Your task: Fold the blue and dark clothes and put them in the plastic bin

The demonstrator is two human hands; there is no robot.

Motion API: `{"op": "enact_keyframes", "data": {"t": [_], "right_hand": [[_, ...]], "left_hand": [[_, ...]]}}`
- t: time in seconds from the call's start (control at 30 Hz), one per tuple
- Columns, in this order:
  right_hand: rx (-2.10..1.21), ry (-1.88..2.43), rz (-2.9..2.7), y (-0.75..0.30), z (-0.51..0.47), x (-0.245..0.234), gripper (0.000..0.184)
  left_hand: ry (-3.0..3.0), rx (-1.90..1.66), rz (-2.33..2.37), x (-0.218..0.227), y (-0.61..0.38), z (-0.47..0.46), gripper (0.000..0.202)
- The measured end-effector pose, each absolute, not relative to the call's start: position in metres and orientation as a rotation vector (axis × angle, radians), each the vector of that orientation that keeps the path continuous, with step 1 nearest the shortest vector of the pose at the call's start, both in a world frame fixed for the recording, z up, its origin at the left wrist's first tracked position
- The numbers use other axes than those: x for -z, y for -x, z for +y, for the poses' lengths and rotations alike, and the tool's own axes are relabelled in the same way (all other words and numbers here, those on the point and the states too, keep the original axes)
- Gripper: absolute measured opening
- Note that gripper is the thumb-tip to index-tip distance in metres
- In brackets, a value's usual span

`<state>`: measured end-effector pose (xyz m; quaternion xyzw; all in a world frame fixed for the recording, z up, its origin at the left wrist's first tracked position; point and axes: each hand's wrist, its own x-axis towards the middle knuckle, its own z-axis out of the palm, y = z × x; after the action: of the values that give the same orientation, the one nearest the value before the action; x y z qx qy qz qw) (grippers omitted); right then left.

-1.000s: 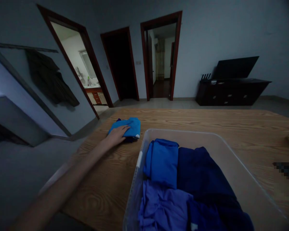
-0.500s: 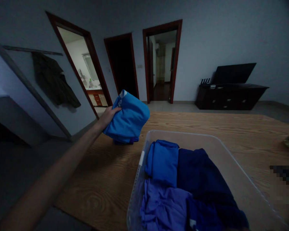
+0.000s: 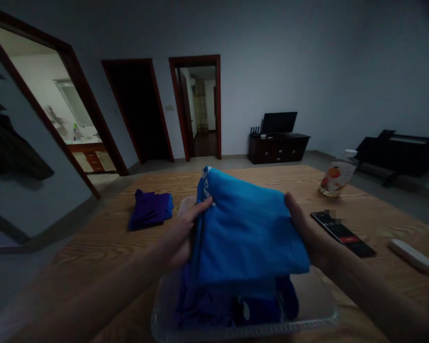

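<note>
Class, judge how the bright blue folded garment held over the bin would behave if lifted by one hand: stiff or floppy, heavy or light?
Probably floppy: the bright blue folded garment is soft cloth, its front edge sagging over the clear bin. It would likely unfold one-handed, since the left hand and right hand each support a side. Seemingly light: only thin layers.

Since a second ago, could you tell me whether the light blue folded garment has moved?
Yes. The blue garment rose off the table beside the clear bin; the left hand and right hand now hold it over the bin, rightward.
</note>
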<state>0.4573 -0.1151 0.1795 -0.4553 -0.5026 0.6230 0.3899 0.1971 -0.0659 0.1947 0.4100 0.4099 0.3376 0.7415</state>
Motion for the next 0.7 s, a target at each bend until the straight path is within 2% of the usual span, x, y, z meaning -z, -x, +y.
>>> {"op": "enact_keyframes", "data": {"t": [0.1,0.23,0.53,0.7], "right_hand": [[-1.754,1.139,-1.013,-0.454,-0.126,-0.176,0.078],[-1.756,1.115,-0.946,-0.446,-0.136,-0.168,0.066],[-1.831,1.076,-0.997,-0.448,-0.136,-0.162,0.081],[-1.702,1.019,-1.050,-0.449,-0.133,-0.166,0.075]], "left_hand": [[-0.911,-0.648,0.876,-0.173,-0.200,-0.075,0.057],[-0.972,-0.576,0.929,-0.144,-0.193,-0.085,0.082],[-1.020,-0.750,1.066,-0.133,-0.192,-0.105,0.077],[-1.399,-0.953,1.151,-0.133,-0.185,-0.083,0.067]]}}
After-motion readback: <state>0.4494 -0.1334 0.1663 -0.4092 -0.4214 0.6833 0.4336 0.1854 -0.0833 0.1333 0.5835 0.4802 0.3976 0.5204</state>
